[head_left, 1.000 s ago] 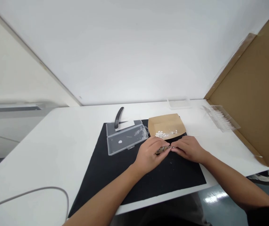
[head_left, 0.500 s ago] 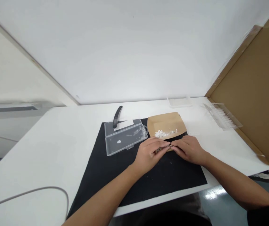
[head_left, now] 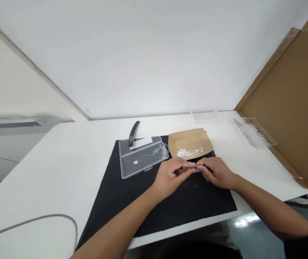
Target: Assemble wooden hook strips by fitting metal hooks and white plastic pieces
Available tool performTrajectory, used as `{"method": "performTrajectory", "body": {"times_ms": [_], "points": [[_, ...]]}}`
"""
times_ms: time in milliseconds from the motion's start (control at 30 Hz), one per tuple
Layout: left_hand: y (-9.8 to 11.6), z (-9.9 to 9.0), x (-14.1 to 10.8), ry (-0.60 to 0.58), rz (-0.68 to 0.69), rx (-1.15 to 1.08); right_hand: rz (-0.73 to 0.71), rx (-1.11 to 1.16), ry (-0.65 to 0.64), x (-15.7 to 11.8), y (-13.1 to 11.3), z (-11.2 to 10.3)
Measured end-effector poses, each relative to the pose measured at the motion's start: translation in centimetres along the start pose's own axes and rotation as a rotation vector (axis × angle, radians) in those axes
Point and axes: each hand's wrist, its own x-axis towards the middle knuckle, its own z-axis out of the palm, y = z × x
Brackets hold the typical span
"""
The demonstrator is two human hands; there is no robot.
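Note:
My left hand [head_left: 173, 173] and my right hand [head_left: 215, 172] meet fingertip to fingertip above the black mat [head_left: 181, 208]. Both are closed in a pinch around something tiny, with a glint of metal between the fingertips; its kind is too small to tell. Just beyond the hands lies a brown paper tray [head_left: 189, 138], holding small white pieces [head_left: 183, 153] along its near side. To the left, an open clear plastic case [head_left: 128, 167] contains thin transparent strips [head_left: 159, 150] and one white round piece [head_left: 135, 162].
A black curved nail file [head_left: 134, 133] and a white card [head_left: 141, 142] lie across the case's lid. Farther back stands a clear box [head_left: 204, 116]. At the right, a clear box of white tips [head_left: 255, 133] leans near a cardboard panel [head_left: 294, 108]. A grey cable [head_left: 54, 215] crosses the table's left.
The fingers have shifted slightly: the left fingers have straightened and spread a little, and the right fingertips have changed their pinch. Everything else stays in place.

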Motion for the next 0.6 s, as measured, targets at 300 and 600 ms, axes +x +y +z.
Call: {"method": "performTrajectory", "body": {"times_ms": [300,600], "points": [[-0.07,0.17,-0.24,-0.024,-0.245,-0.165,0.028,0.298,-0.045,-0.13,-0.29,-0.16],[0.33,0.05,-0.18,-0.04,-0.209,-0.17,0.046,0.344,-0.099,-0.05,-0.42,-0.64]]}}
